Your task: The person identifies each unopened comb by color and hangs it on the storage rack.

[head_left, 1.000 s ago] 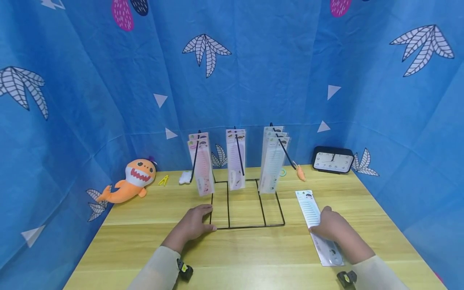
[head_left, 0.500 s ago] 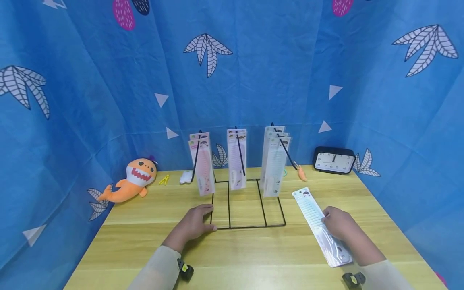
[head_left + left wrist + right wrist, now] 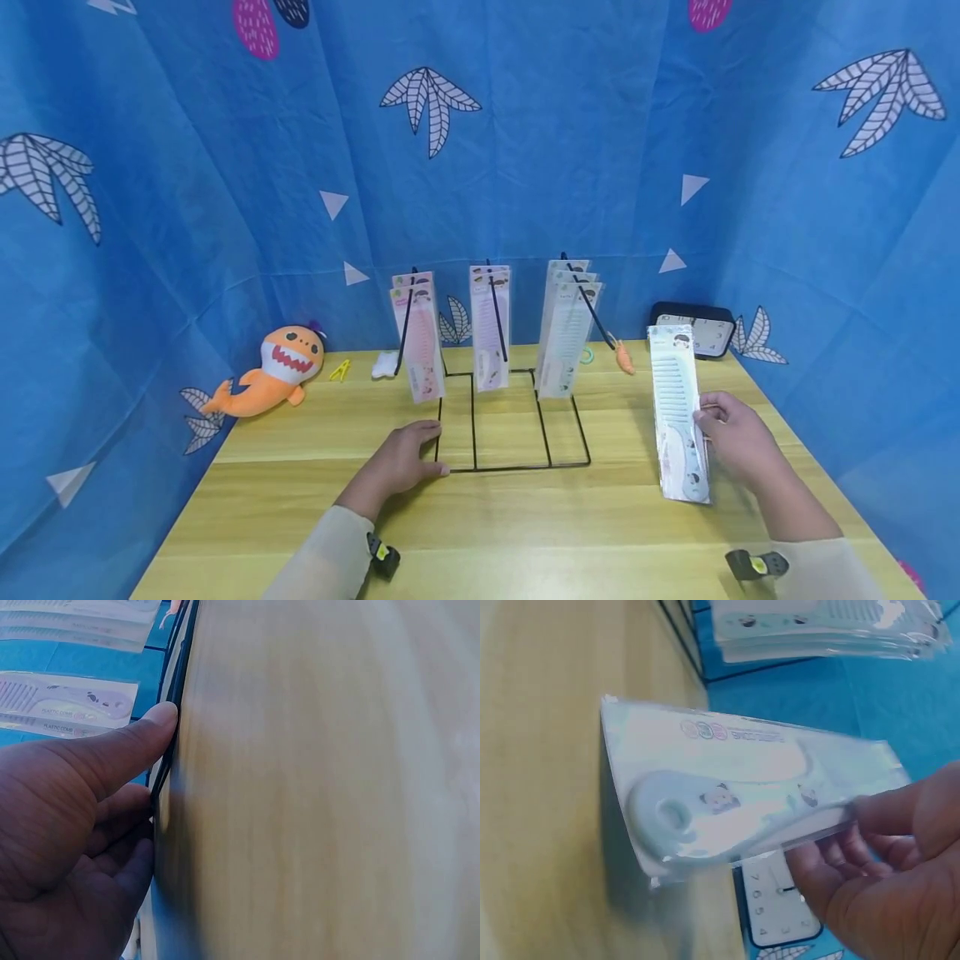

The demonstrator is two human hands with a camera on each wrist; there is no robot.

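Pinching the packaged comb (image 3: 678,412), right-hand fingers (image 3: 711,411) have raised it upright off the table (image 3: 525,533).

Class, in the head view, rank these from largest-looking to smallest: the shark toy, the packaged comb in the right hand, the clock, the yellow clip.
1. Packaged comb, though nearest the camera.
2. Shark toy.
3. Clock, partly hidden behind the comb, so unsure.
4. Yellow clip.

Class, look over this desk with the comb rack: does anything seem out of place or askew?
One packaged comb is off the rack, held upright in the right hand. An orange carrot-like thing dangles from the right-hand peg among combs.
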